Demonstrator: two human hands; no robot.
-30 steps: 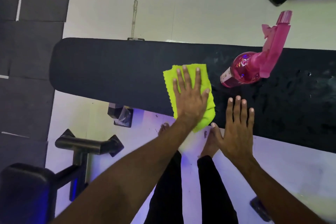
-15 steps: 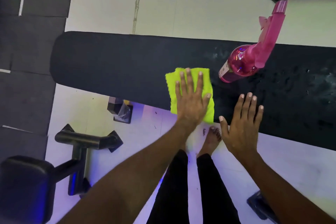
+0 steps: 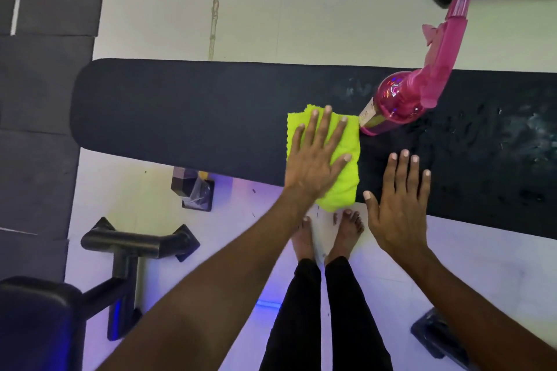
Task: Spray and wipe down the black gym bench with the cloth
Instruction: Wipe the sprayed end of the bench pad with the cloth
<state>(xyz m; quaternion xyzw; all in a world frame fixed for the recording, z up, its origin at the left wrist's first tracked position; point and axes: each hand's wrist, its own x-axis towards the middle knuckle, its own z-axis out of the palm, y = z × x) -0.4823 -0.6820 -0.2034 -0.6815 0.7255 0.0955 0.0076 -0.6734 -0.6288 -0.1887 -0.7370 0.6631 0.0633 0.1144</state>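
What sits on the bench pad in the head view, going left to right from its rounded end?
Bare, dry-looking stretch of the black bench → left hand flat on the green cloth → right hand → pink spray bottle → droplets on the pad.

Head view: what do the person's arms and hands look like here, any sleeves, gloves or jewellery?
Both forearms are bare up to the frame edge, with no sleeves showing. The left hand and right hand wear no gloves, and no rings, watch or wristbands are visible. Fingernails are short and pale. Lower down, the person wears black trousers and is barefoot.
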